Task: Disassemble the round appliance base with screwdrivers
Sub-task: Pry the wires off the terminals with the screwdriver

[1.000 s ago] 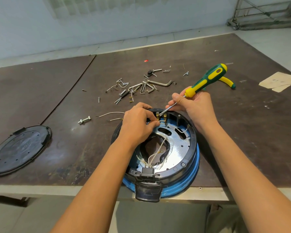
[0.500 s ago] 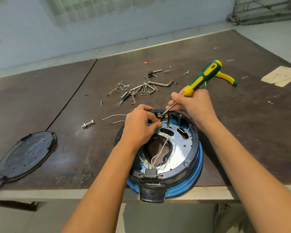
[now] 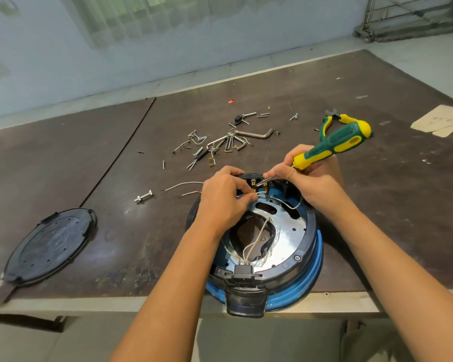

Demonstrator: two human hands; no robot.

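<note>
Round blue-and-black appliance base [image 3: 313, 280] sits under both hands at the near tabletop [image 3: 377, 226] edge. Its round black cover plate [image 3: 50, 244] is already off, well left of the left hand [image 3: 222, 199], with loose screws and hex keys [image 3: 230, 142] piled just beyond. The left hand pinches a thin white wire [image 3: 277, 202] at the brass terminals [image 3: 265, 188], and the right hand [image 3: 309, 181] grips the green-and-yellow screwdriver [image 3: 335, 142], tip on those terminals. My estimate is roughly midway: wiring and silver metal plate [image 3: 285, 236] still to come out.

The round base [image 3: 315, 273] is sitting at the worktop's [image 3: 377, 205] near edge, the cover [image 3: 50, 244] lying leftward, loose hardware [image 3: 228, 142] lying behind it.
</note>
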